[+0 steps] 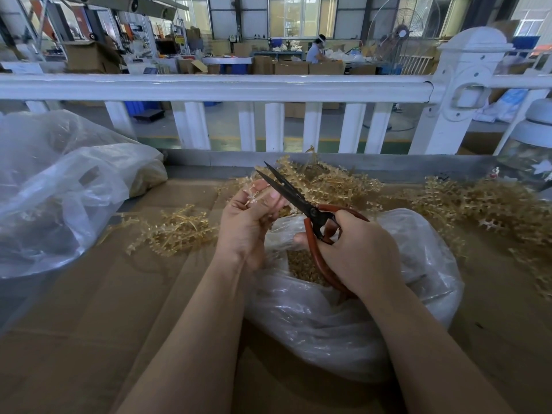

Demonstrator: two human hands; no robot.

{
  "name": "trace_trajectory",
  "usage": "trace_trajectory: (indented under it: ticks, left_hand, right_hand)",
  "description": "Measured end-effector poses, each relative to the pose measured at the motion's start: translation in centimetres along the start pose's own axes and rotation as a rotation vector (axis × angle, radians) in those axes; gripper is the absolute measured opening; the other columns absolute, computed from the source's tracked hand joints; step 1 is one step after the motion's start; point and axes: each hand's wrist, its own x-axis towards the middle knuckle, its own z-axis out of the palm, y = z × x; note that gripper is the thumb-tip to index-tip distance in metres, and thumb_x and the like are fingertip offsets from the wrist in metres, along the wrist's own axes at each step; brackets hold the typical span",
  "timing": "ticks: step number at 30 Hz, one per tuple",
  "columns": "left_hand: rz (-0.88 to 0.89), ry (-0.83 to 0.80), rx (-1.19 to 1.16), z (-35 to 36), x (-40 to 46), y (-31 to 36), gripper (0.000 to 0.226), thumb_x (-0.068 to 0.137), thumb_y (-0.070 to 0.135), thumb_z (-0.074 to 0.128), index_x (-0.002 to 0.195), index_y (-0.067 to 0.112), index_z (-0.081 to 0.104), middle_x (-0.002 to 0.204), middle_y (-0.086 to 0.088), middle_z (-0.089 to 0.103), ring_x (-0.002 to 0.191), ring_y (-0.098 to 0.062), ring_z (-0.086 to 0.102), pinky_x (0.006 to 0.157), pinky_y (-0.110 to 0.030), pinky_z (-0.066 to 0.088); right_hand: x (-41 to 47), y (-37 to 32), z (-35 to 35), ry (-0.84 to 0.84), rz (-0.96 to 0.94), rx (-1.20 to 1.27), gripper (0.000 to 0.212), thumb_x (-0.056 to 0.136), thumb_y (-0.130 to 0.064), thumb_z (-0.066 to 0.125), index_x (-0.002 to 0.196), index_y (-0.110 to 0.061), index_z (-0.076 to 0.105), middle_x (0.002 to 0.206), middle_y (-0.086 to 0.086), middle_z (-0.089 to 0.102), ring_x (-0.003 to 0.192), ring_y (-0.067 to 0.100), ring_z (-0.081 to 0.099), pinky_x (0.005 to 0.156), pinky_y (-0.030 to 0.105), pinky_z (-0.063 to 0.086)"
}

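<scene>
Your left grip (248,222) pinches a sprig (252,194); your right grip (355,255), curled round scissors (301,204), holds them open toward 11 o'clock, over the bag (328,333), likely to catch cuttings (301,267).

We are finding no words, numbers or brands that can be read. We are seeing a small yellow sign (179,40) on a far machine and a green-and-white sticker (232,38) on the back wall, both too small and blurred to make out. We are making out no stamp on the scissors (298,198).
</scene>
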Motion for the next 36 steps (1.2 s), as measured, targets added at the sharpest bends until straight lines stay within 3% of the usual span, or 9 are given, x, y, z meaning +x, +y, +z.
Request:
trace_trajectory:
  ticks: [12,16,20,27,32,36]
  left_hand:
    - [0.003,0.005,0.022,0.2,-0.2,0.1,0.028,0.071,0.005,0.070,0.097,0.012,0.063,0.071,0.003,0.070,0.063,-0.006,0.065,0.062,-0.017,0.049]
    - [-0.003,0.003,0.005,0.2,-0.3,0.1,0.029,0.070,0.006,0.072,0.096,0.013,0.063,0.070,0.003,0.068,0.063,-0.007,0.063,0.062,-0.017,0.049]
    - [-0.011,-0.001,0.015,0.1,-0.3,0.2,0.029,0.069,0.007,0.073,0.096,0.014,0.063,0.070,0.002,0.067,0.064,-0.008,0.063,0.063,-0.019,0.048]
    - [-0.075,0.019,0.123,0.5,-0.4,-0.3,0.022,0.077,-0.009,0.071,0.090,0.005,0.061,0.068,-0.008,0.070,0.062,-0.015,0.070,0.053,-0.023,0.053]
    - [-0.088,-0.034,0.292,0.9,-0.5,-0.7,0.016,0.075,-0.007,0.074,0.083,0.005,0.067,0.069,-0.007,0.072,0.062,-0.014,0.070,0.056,-0.021,0.053]
    - [-0.105,-0.067,0.300,1.1,-0.7,-0.7,0.013,0.076,-0.001,0.074,0.081,0.011,0.072,0.072,-0.005,0.074,0.064,-0.012,0.070,0.059,-0.018,0.052]
  right_hand:
    - [0.0,-0.1,-0.1,-0.025,0.008,0.083,0.056,0.070,-0.083,0.052,0.061,-0.033,0.028,0.052,-0.020,0.032,0.048,-0.005,0.032,0.048,0.015,0.021]
    - [0.2,0.0,0.0,-0.037,0.016,0.102,0.060,0.065,-0.090,0.036,0.060,-0.030,0.034,0.051,-0.018,0.038,0.047,-0.003,0.038,0.046,0.016,0.024]
    - [0.3,0.4,0.4,-0.047,0.038,0.119,0.061,0.066,-0.090,0.044,0.064,-0.029,0.043,0.056,-0.018,0.048,0.053,-0.002,0.047,0.049,0.019,0.035]
    - [0.4,0.4,0.9,-0.038,0.173,0.347,0.045,0.079,-0.067,0.069,0.063,-0.027,0.057,0.051,-0.010,0.059,0.051,0.004,0.059,0.045,0.016,0.043]
    - [0.8,0.6,0.9,-0.036,0.281,0.523,0.037,0.086,-0.053,0.070,0.066,-0.022,0.066,0.059,-0.011,0.067,0.050,0.007,0.062,0.053,0.035,0.056]
    - [0.8,0.8,1.0,-0.001,0.291,0.620,0.030,0.087,-0.043,0.072,0.067,-0.022,0.066,0.057,-0.012,0.066,0.050,0.005,0.061,0.050,0.029,0.049]
